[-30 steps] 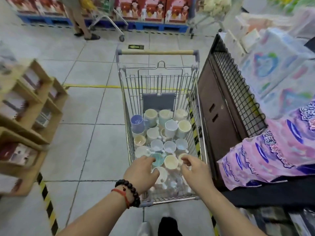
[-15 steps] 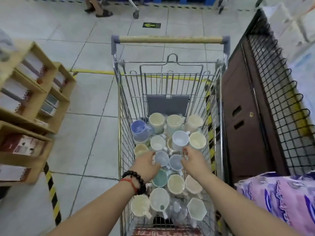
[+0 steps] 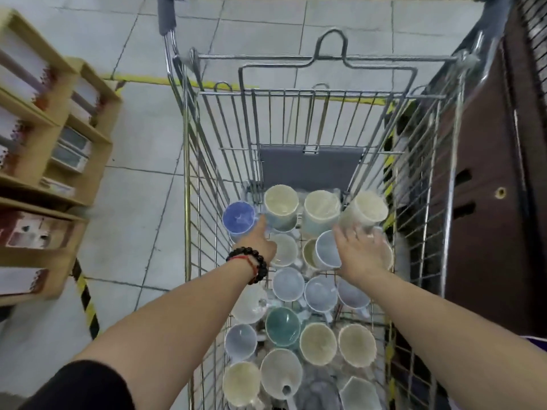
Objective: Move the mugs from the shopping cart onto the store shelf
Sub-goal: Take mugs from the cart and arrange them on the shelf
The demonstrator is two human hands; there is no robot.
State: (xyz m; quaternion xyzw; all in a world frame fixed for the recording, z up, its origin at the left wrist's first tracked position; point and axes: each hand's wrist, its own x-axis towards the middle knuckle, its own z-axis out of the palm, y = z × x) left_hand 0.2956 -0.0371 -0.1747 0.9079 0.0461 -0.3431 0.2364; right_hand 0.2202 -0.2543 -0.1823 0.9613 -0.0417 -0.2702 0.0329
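Both forearms are bare. The left hand (image 3: 262, 242) has a bracelet of round black beads (image 3: 257, 263) at its wrist, with a thin red cord bracelet (image 3: 248, 261) just beside it. A black sleeve (image 3: 85, 386) covers the left upper arm. The right hand (image 3: 359, 253) wears nothing.

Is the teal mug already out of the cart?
No. The teal mug sits among the other mugs in the shopping cart, nearer the camera than both hands.

Right-hand fingers (image 3: 344, 236) motion-blurred
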